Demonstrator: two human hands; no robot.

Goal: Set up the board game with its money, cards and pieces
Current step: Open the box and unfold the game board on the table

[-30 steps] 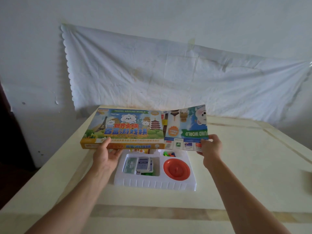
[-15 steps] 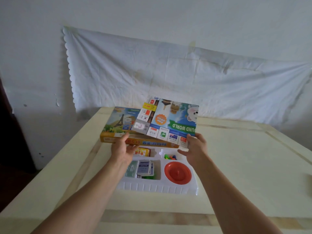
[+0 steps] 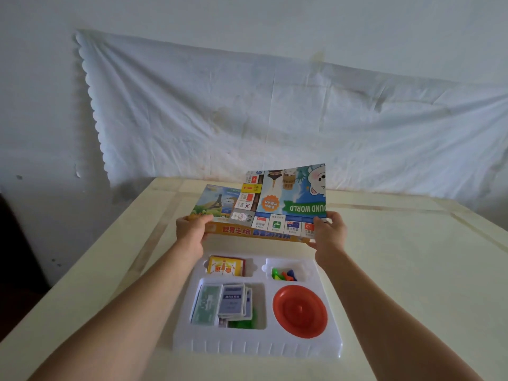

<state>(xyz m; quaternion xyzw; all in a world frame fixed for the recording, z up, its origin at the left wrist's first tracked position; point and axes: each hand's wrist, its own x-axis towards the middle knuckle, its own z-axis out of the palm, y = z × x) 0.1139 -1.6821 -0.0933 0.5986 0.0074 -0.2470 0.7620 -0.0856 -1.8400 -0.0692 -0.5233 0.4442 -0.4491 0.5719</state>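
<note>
I judge the setup barely begun. The white tray (image 3: 258, 345) lies uncovered on the table (image 3: 412, 270), but the money stack (image 3: 206, 303), blue cards (image 3: 233, 301), yellow card deck (image 3: 225, 266) and coloured pawns (image 3: 284, 274) all sit in its compartments. The folded game board (image 3: 286, 199) is held just beyond the tray's far edge, atop the box (image 3: 217, 202). I see the left hand (image 3: 192, 232) curled round the box's near left corner and the right hand (image 3: 328, 232) clamping the board's near right corner. Since a second ago, box and board have dropped flatter and the hands have closed in, baring the yellow deck.
</note>
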